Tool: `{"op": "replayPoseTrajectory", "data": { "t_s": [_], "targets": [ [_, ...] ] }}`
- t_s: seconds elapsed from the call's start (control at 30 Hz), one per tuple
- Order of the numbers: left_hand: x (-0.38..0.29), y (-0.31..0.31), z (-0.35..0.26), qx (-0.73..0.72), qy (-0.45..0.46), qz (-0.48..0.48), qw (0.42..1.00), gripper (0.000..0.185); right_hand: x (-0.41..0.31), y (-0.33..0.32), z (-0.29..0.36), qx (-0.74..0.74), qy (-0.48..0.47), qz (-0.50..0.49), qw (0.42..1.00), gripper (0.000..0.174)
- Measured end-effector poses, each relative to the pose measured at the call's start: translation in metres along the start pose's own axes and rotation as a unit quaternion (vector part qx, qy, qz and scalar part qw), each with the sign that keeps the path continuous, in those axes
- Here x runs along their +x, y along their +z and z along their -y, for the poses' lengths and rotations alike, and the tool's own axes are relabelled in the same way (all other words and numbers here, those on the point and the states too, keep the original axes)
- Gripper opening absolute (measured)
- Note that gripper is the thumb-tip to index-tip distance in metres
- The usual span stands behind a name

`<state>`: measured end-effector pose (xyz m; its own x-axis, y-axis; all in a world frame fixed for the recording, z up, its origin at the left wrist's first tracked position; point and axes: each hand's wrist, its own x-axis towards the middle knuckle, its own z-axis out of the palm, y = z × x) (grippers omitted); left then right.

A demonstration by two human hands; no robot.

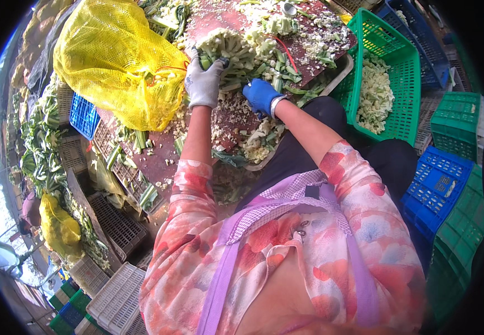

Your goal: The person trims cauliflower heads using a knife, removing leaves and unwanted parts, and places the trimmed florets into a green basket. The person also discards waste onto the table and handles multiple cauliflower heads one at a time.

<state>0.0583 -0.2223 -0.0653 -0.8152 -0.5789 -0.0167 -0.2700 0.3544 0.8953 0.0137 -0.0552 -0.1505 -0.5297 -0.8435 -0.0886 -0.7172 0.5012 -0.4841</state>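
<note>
My left hand (203, 81), in a whitish knit glove with dark fingertips, grips a cauliflower head (230, 47) by its green stem side. The pale florets face away from me, over the work table. My right hand (262, 98), in a blue glove, is curled close to the lower right of the head. Its fingers hide whether a tool is in it. Cut leaves and stalks (283, 69) lie just beyond the right hand. Small floret crumbs cover the dark red tabletop (162, 144) around both hands.
A yellow mesh bag (116, 63) with a red tie slumps left of my left hand. To the right, a green plastic crate (407, 79) holds cut florets (373, 96). Blue crates (436, 184) stand beside my legs. A heap of leaves (43, 138) lies far left.
</note>
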Motion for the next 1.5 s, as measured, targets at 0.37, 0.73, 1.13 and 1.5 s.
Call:
{"op": "replayPoseTrajectory", "data": {
  "t_s": [0.37,0.73,1.13,1.5],
  "targets": [
    [-0.003,-0.018,-0.033,-0.138,-0.081,0.035,0.987,0.05,-0.019,-0.033,0.045,0.6,0.331,0.069,0.725,0.028],
    [0.013,-0.043,0.042,-0.136,0.0,0.085,0.987,0.027,-0.056,-0.048,0.096,0.25,0.255,-0.164,0.92,0.033],
    [0.033,-0.067,0.028,0.107,0.113,0.286,0.945,0.088,0.014,-0.012,0.052,0.377,0.228,-0.098,0.892,0.03],
    [-0.01,-0.033,-0.019,0.027,0.017,-0.023,0.999,0.081,0.006,-0.015,0.051,0.321,0.257,-0.116,0.904,0.038]
  ]
}}
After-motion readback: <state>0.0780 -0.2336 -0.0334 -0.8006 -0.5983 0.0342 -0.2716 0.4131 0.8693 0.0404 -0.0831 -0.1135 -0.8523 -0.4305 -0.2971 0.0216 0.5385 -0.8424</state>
